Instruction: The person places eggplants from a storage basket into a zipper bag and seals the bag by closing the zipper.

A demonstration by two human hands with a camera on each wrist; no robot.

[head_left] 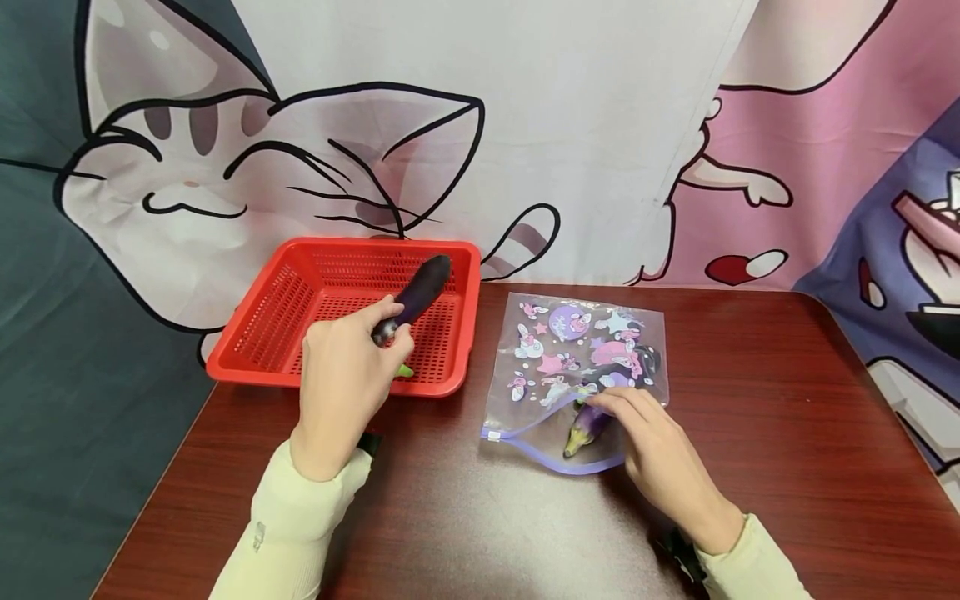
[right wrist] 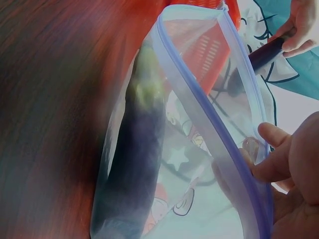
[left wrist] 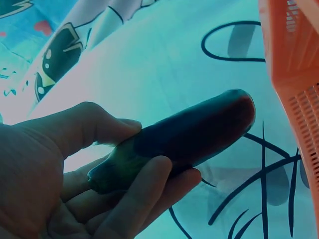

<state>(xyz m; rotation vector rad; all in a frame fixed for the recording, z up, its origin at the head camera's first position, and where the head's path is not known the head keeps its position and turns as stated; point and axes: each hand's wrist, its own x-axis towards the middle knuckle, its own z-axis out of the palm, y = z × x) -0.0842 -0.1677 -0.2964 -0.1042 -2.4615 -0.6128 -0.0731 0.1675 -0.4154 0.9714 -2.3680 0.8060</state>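
A person's left hand [head_left: 348, 367] grasps a dark eggplant [head_left: 423, 287] by its stem end, seemingly above the red basket [head_left: 352, 267] at far left, fingers curled round the fruit. The right hand [head_left: 663, 454] pinches the mouth edge of a zip bag [head_left: 573, 350], to the right, within which a second eggplant [head_left: 587, 429] lies, its stem end toward the near mouth. We judge smooth skin the first hazard: held only at the narrow end, the fruit could pivot or slip free. Limp film is the second: should the right fingers relax, the mouth could sag and snag anything pushed in. Of materials, we note glossy, tapering fruit; thin clear plastic with pink and lilac prints, a violet zip strip [head_left: 555, 464] and a whitish slider [head_left: 493, 435] at its left end; perforated red plastic; and a reddish-brown, wood-grained bench [head_left: 450, 500]. A green item [head_left: 405, 371] in the basket is mostly hidden from us.
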